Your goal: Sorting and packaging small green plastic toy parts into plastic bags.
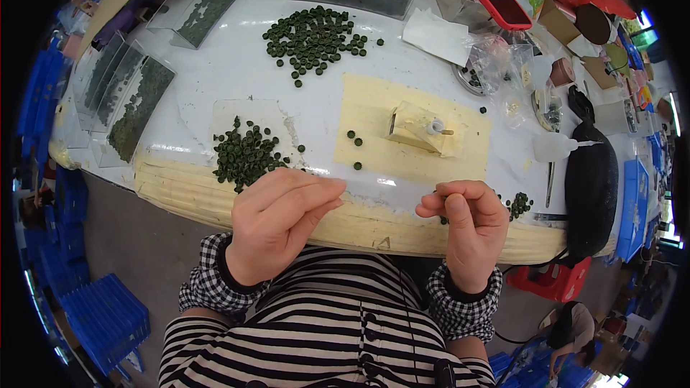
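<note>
Two hands (pixel 280 219), three loose beads (pixel 354 142)

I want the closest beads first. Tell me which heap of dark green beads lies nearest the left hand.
The heap on the clear sheet just beyond the left hand; the larger one lies farther back.

Two hands, the left hand (pixel 277 219) and the right hand (pixel 466 226), sit over one white tabletop (pixel 230 65). Three loose heaps of small dark green discs lie on it: a large heap (pixel 313 39), a nearer heap (pixel 246 154) and a small heap (pixel 519 204). Three single discs (pixel 354 142) lie on one pale yellow mat (pixel 374 104). One small yellow block (pixel 417 128) stands there too.
</note>
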